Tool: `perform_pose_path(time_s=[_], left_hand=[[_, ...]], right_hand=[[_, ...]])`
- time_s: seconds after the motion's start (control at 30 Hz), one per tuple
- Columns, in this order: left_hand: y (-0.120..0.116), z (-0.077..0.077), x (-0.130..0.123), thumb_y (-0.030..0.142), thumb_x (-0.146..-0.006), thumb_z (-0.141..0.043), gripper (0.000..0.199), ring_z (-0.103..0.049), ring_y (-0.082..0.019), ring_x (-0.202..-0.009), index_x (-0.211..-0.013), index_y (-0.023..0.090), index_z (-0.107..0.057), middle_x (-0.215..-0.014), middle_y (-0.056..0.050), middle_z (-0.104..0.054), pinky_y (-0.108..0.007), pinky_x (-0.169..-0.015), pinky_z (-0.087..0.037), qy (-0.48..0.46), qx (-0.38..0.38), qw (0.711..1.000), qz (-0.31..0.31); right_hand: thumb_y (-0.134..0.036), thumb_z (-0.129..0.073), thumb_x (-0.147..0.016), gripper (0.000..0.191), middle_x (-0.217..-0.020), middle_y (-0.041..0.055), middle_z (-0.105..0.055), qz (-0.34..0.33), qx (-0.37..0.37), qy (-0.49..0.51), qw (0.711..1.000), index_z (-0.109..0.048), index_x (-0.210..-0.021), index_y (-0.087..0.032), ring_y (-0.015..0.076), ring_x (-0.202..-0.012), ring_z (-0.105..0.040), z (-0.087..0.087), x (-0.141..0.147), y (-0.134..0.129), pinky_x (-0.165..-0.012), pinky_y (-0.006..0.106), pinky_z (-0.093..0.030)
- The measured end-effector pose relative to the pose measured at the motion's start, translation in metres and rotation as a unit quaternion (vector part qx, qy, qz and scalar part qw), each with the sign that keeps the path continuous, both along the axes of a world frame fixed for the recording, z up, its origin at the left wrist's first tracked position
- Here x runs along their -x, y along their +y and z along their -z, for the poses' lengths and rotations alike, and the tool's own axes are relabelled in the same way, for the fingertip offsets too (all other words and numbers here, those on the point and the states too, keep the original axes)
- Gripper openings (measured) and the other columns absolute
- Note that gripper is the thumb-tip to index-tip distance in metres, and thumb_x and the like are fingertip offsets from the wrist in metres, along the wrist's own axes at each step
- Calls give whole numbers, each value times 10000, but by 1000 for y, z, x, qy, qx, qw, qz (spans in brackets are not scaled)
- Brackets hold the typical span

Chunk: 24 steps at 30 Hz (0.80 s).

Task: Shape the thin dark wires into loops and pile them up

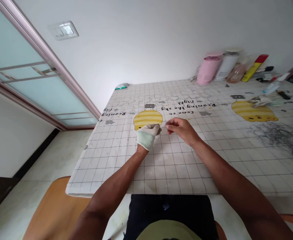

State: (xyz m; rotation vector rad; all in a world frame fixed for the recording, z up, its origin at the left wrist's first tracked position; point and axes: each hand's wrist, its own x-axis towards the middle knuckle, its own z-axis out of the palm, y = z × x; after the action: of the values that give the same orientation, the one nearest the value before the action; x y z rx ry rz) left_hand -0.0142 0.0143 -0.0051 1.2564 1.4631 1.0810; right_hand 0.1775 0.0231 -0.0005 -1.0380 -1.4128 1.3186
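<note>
A white glove with a pale green cuff covers my left hand [148,135], whose fingers are pinched together over the yellow balloon print of the tablecloth [151,163]. Just to its right, my bare right hand [182,130] has its thumb and fingertips pressed together. A small gap separates the two hands. Whatever they pinch is too fine to make out; a faint thin line may show by the left fingertips. Farther right on the cloth lies a loose tangle of thin grey wire or thread [281,135]. Near it rests a crumpled light glove [268,99].
Along the back right stand a pink cylindrical device [208,70], a white one [227,66], a pinkish bottle [234,73] and a yellow box with a red end [254,69]. A green-edged item [121,86] sits at the back left corner. A wooden chair [53,210] is at lower left.
</note>
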Motion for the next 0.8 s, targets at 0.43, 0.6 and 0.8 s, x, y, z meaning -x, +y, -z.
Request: perform_pose_path(time_s=[0.43,0.6,0.8], left_hand=[[-1,9,-8,327,-916,-628,316,-701,-175,-999,-1186,291,-788,-988,5,-794,-278,-978,-516,124,-57,991,3],[-1,20,-8,290,-951,-567,321,-694,-141,-849,-1182,272,-789,-903,9,-769,-248,-877,-537,127,-64,989,35],[-5,24,-7,180,-929,-550,423,-715,-162,-870,-1285,296,-747,-859,1,-757,-244,-858,-541,212,-87,971,72]], right_hand=[[-295,-566,-1030,203,-896,44,-744,135,-348,-253,892,-742,-947,-235,203,-790,-674,27,11,-6,-719,347,-505],[-271,-517,-1057,226,-902,61,-731,135,-382,-313,859,-728,-998,-219,205,-799,-664,30,11,-6,-709,336,-490],[-224,-469,-1074,285,-782,58,-664,143,-433,-380,805,-710,-924,-199,191,-710,-585,29,6,-4,-654,332,-443]])
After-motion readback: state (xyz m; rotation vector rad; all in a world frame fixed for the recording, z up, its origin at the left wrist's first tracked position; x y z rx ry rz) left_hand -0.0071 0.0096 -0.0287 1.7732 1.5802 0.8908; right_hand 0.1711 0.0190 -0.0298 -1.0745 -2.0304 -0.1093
